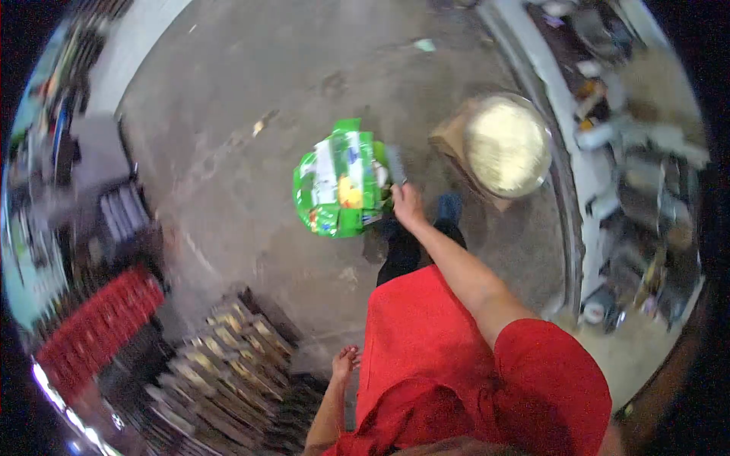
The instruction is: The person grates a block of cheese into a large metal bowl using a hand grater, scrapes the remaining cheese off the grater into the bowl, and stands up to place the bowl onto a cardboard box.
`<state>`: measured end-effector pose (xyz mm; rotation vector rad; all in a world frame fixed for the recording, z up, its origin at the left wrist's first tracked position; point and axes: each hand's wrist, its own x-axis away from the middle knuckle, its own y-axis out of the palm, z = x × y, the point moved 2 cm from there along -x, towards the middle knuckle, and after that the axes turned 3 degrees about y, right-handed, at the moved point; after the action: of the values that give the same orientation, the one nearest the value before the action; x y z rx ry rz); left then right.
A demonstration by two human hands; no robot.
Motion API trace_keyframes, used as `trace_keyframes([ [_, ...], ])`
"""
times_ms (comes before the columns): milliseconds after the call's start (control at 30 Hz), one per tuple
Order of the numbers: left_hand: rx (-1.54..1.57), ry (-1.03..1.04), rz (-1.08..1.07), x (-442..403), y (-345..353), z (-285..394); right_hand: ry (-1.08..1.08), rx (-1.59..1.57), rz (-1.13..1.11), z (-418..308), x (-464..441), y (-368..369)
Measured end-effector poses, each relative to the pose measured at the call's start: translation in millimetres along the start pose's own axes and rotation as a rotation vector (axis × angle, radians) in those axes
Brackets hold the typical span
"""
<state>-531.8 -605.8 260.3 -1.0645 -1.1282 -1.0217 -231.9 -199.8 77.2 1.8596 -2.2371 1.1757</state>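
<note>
My right hand (407,207) is closed round the lower end of a grey, flat, blade-like tool (395,163), blurred by motion. Just left of it, a green printed plastic bag (348,190) with white and yellow patches is low over or on the floor; I cannot tell which. Something green and white shows at the bag's right edge. My left hand (346,360) hangs beside the red clothing with its fingers loosely apart, holding nothing. To the right, a round metal basin (508,146) full of pale yellowish material rests over a brown cardboard piece (450,138).
Stacked slatted pieces (228,365) and a red ribbed object (99,330) lie at the lower left. Grey boxes (99,152) stand at the left. A raised ledge (566,129) with mixed clutter runs along the right. Small scraps lie on the concrete floor (243,182).
</note>
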Motion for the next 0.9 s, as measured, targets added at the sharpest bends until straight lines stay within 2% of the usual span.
trace_keyframes([
  [33, 0.044, 0.01, 0.04, 8, -4, 11, 0.044, 0.02, -0.06, 7, 22, -21],
  [133, -0.137, 0.033, 0.048, 27, -10, 47, 0.071, 0.067, -0.166, 63, 88, -73],
  [200, -0.312, 0.047, 0.063, 20, -22, 54, 0.263, 0.226, -0.245, 110, 128, -109],
  [267, -0.468, 0.066, 0.103, 14, -31, 58, 0.314, 0.237, -0.08, 168, 175, -135],
  [333, -0.445, 0.164, -0.044, 14, -31, 70, 0.484, 0.161, -0.046, 215, 221, -170],
  [367, -0.74, 0.254, -0.06, 7, -33, 70, 0.501, 0.13, -0.014, 237, 244, -187],
  [400, -0.781, 0.27, -0.068, 4, -30, 71, 0.531, 0.139, -0.024, 258, 268, -203],
  [467, -1.578, 0.837, 0.092, 1, -17, 78, 0.57, 0.119, -0.014, 281, 312, -224],
  [500, -1.377, 0.435, -0.17, -35, -38, 80, 0.653, 0.107, 0.016, 286, 337, -239],
  [533, -1.413, 0.461, -0.178, -22, -22, 80, 0.735, 0.092, 0.052, 294, 362, -256],
  [600, -0.895, 0.156, -0.038, 5, 42, 78, 0.602, 0.159, -0.017, 311, 410, -282],
  [633, -0.863, 0.118, 0.024, 32, 81, 68, 0.663, 0.045, 0.091, 331, 431, -281],
  [667, -0.912, 0.137, 0.02, 17, 66, 64, 0.685, 0.008, 0.122, 351, 451, -282],
  [700, -0.855, 0.203, -0.271, 3, 72, 53, 0.768, -0.04, 0.158, 365, 468, -291],
  [733, -0.783, 0.256, -0.566, -6, 116, 28, 0.849, -0.087, 0.195, 379, 483, -300],
  [767, -0.806, 0.254, -0.259, 0, 145, 11, 0.863, -0.112, 0.224, 406, 497, -304],
  [800, -0.839, 0.263, -0.271, 7, 158, 5, 0.784, -0.026, 0.302, 437, 510, -301],
  [833, -1.026, 0.408, -0.341, 5, 197, 1, 0.708, 0.063, 0.372, 455, 524, -301],
  [900, -1.389, 0.715, -0.499, -8, 287, -3, 0.786, 0.066, 0.466, 467, 548, -340],
])
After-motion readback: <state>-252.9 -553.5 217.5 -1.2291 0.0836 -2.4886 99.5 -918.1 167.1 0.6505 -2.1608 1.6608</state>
